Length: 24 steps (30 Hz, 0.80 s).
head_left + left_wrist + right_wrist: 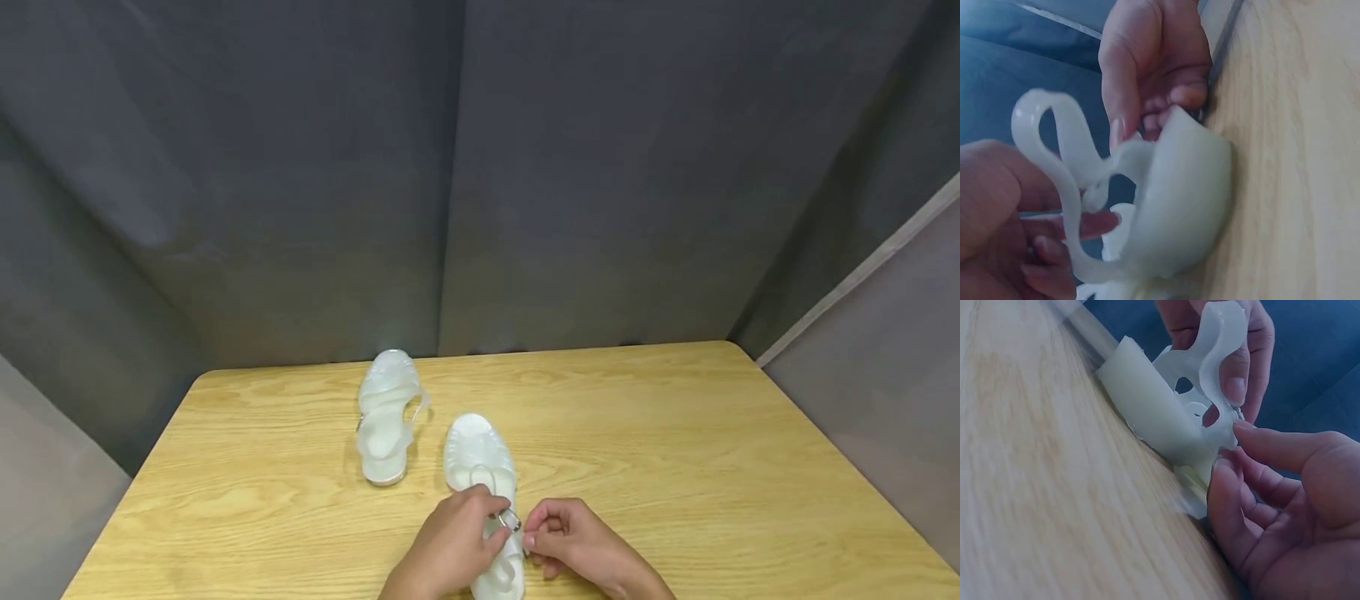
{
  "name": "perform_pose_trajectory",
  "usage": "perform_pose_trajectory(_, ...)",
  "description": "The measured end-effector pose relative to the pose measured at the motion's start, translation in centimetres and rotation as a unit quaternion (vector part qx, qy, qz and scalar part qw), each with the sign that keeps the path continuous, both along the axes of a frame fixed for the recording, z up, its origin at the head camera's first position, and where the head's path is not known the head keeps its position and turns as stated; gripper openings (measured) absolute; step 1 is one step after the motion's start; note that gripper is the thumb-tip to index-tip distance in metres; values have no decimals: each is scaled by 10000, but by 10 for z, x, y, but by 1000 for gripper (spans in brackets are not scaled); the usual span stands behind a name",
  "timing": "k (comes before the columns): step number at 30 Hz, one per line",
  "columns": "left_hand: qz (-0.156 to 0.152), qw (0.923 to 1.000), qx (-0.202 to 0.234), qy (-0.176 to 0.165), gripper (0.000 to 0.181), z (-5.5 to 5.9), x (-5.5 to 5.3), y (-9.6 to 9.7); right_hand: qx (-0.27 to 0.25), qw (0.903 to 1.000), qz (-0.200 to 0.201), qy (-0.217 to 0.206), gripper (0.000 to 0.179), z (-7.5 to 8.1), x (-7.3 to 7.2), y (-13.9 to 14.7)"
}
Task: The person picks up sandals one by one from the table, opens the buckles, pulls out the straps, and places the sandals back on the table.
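Note:
A translucent white jelly sandal [480, 450] lies sole down on the table, toe pointing away, its wavy heel strap [1038, 134] standing up in a loop. From the sandal's left, my left hand [457, 537] reaches over it and holds the small metal buckle [509, 521] between thumb and forefinger. My right hand [573, 537] is at the sandal's right side. In the right wrist view its thumb and forefinger pinch the strap [1227, 434] close beside the buckle, while the left thumb shows just behind. The fingers partly cover the buckle there.
A matching white sandal [386, 417] lies farther back to the left, toe away, its strap loose at the right side. Both are on a light wood table [675, 433] with rounded back corners. Grey curtains [600, 167] hang behind and at the sides.

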State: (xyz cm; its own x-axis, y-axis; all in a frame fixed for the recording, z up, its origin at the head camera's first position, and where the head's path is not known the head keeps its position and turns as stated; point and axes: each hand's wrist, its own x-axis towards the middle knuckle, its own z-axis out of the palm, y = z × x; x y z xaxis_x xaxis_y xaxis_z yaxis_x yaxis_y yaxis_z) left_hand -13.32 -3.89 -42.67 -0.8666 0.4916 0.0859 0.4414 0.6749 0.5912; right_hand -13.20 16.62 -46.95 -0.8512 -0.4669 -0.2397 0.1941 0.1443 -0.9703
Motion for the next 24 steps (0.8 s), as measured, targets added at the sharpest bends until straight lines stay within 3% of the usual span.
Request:
perform_pose_trajectory(7,-60,9950,753,-646,26,-13,-10,-5,-111,9999,52,-8,23,-3,-1,2)
perform_pose_trajectory(14,-93,9822,1536,-1078,24,-23,-15,-8,-265,9996,83,-22,20,-5,-2,2)
perform_pose_trajectory(18,-91,9764,1800,-1193,25,-27,-16,-8,-433,9990,25,-100,18,-4,-1,0)
perform_pose_trajectory(24,-56,9745,1912,-1174,23,-30,-16,-8,-555,9984,-73,-78,17,-6,-1,-2)
